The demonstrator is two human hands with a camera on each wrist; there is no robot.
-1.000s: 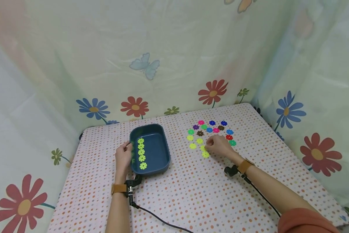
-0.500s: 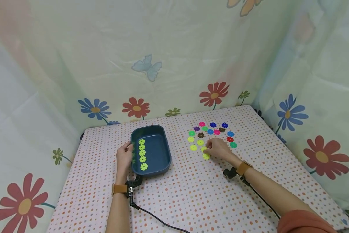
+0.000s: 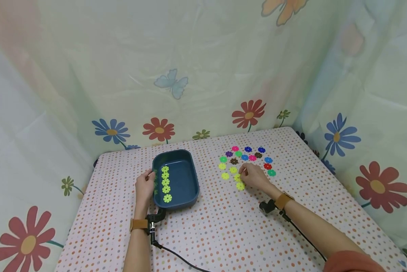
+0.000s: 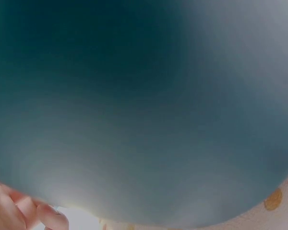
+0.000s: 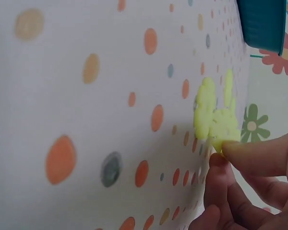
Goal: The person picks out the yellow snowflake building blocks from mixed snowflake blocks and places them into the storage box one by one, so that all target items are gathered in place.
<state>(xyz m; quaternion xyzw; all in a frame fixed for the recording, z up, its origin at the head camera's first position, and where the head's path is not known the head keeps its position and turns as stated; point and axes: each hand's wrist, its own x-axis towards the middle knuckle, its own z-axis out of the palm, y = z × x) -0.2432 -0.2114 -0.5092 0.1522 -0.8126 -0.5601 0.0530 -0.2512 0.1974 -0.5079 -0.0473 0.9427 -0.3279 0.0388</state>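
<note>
My left hand [image 3: 145, 185] grips the left rim of a dark blue rectangular tub [image 3: 194, 181], thumb and fingers curled at its edge. The tub fills most of the left wrist view, with fingers [image 4: 50, 216] below it. Inside lies a column of several yellow flower-shaped discs [image 3: 166, 182]. To the right, my right hand [image 3: 256, 176] is low over the table among more discs. Between thumb and fingertip it pinches a yellow flower-shaped disc [image 5: 224, 125], tilted up in the right wrist view. Another yellow disc [image 3: 240, 186] lies just in front of the hand.
Behind the right hand lie loose discs in several colours, among them a red disc [image 3: 267, 166], a brown disc [image 3: 234, 161] and a purple disc [image 3: 228, 154]. A cable [image 3: 179, 257] trails from the left wrist over the dotted tablecloth [image 3: 210, 230]. Floral curtains stand around the table.
The head view has tilted slightly upward. My right fingertips have shifted a little, and more of the yellow disc beside them shows. My left hand keeps its place on the tub's rim.
</note>
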